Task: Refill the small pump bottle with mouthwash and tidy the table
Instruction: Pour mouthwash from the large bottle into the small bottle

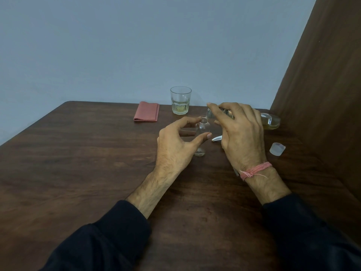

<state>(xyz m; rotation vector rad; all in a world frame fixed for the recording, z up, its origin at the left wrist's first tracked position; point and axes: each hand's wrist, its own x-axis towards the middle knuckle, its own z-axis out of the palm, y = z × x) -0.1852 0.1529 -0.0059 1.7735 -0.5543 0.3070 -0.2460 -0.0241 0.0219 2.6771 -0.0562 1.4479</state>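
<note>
The left hand curls round the small clear bottle, thumb and fingers on its sides. The right hand grips a tilted mouthwash bottle, neck just above the small bottle's uncapped mouth.

Home room: wooden table, drinking glass.
</note>
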